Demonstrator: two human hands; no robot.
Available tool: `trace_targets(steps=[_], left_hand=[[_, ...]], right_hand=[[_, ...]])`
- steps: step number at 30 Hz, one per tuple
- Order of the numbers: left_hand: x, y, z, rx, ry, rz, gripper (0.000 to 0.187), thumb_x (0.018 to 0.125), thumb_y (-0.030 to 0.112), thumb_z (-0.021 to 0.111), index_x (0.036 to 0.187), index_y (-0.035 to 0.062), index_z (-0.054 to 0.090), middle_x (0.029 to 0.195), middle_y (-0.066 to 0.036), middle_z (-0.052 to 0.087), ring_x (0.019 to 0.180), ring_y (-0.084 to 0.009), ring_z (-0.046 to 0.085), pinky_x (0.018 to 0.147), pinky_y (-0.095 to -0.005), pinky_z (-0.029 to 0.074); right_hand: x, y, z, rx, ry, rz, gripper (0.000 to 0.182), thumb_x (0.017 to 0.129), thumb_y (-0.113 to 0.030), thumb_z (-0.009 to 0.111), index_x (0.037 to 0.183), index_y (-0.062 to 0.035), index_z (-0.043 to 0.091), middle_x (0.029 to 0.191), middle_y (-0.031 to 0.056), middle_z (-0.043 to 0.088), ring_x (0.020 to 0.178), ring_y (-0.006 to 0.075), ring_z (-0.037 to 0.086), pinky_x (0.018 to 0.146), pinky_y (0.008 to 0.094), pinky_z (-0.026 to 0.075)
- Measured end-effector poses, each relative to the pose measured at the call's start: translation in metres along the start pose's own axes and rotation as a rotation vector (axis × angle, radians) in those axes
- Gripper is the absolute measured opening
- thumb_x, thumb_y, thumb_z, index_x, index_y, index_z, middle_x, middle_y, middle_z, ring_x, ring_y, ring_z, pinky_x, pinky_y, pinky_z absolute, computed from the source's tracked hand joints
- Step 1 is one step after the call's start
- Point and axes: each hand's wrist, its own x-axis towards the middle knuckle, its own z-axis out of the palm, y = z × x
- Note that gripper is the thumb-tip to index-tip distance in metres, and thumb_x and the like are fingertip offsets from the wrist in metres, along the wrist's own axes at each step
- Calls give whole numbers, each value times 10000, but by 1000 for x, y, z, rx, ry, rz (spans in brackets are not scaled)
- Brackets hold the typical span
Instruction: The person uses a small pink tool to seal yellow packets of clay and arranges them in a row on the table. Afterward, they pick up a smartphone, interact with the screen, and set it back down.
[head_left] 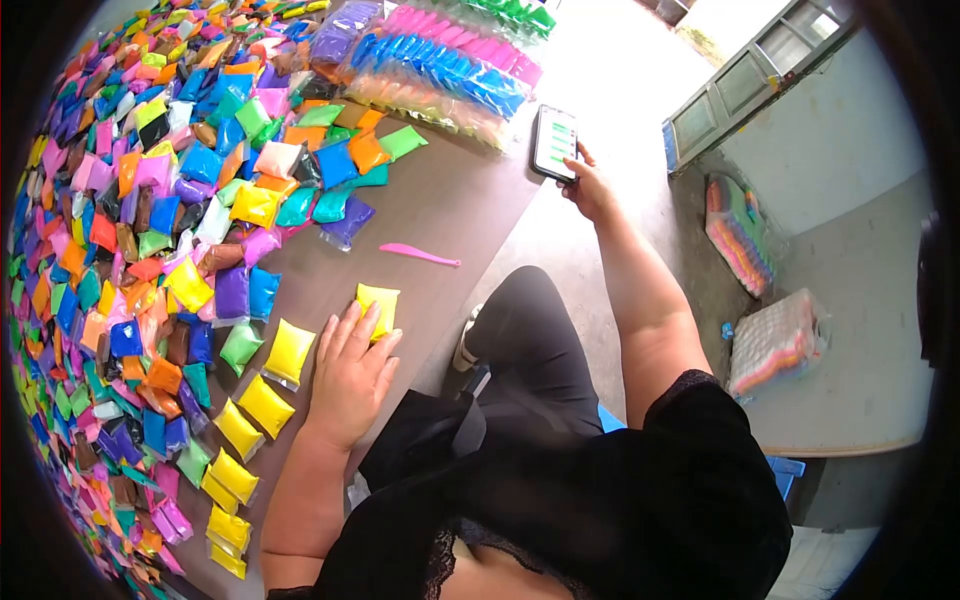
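Hands apart: left hand [352, 372] lies flat, fingertips on a yellow packet [378, 307] near the tabletop [440, 210] edge; right hand [590, 188] grips a phone [555, 141] off the table. Risk: with attention on the phone, a nudge could push the packet over the edge.

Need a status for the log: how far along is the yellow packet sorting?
Done: a row of yellow packets lies along the table edge, apart from the mixed pile. In hand: the left hand rests flat on the table with its fingertips on one more yellow packet; the right hand holds a phone. Left: the mixed pile shows more yellow packets among the other colours.
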Motion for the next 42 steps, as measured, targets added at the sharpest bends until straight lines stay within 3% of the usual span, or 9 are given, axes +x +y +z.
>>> trace_targets(steps=[12,16,19,21,24,33,36,39,42], left_hand=[[4,2,0,20,-20,11,331,843,131,661,1170,84,652,1394,-164,476,1339,-371,392,1116,-530,283],[4,0,-2,-10,-28,3,353,842,133,661,1190,82,636,1405,-156,468,1344,-366,385,1118,-529,278],[4,-1,0,-23,-15,-13,374,836,140,671,1201,79,623,1409,-151,469,1342,-363,390,1115,-531,281],[4,-2,1,-19,-11,-16,380,833,147,677,1202,79,620,1411,-148,471,1340,-361,393,1114,-531,284],[4,-5,2,-26,-8,-27,389,825,161,690,1200,84,618,1414,-141,475,1336,-354,402,1113,-530,289],[5,-6,-2,-79,-41,-68,363,826,160,691,1179,89,636,1402,-136,480,1338,-344,400,1117,-521,292],[4,-6,-2,-78,-40,-64,366,828,164,690,1180,83,634,1401,-136,480,1336,-343,403,1117,-516,297],[3,-7,-1,-81,13,-42,374,819,151,695,1175,57,627,1394,-147,483,1316,-345,426,1106,-489,321],[-1,-7,3,-101,27,-62,408,820,149,695,1201,36,605,1389,-157,486,1308,-342,436,1099,-472,334]], right_hand=[[17,-30,0,-315,188,112,548,859,-63,622,1382,-170,499,940,104,676,517,142,581,331,195,294],[25,-54,-12,-180,223,-63,504,849,-116,699,1326,-157,541,888,37,643,671,104,565,519,231,409],[17,-75,5,-632,282,-199,458,891,-148,633,1338,-142,530,951,64,684,778,163,650,617,293,501],[17,-78,29,-1693,500,-471,366,939,-170,534,1300,-116,545,1042,103,702,925,240,692,737,364,552],[31,-75,63,-2004,363,-280,311,967,-179,459,1250,-97,558,1100,117,691,1017,280,677,806,390,557],[78,-58,93,-1975,337,-364,296,860,-153,597,1143,-127,679,1164,109,673,1081,287,650,877,393,532],[75,-55,80,-1920,231,-361,271,895,-206,529,1083,-108,697,1128,139,678,1067,314,647,878,425,523],[23,-49,65,-2039,176,-556,299,917,-310,522,999,-89,706,1008,149,695,933,347,661,816,456,522],[-87,-31,85,-1513,113,-683,215,927,-254,594,992,-87,713,960,136,693,869,307,679,765,424,540]])
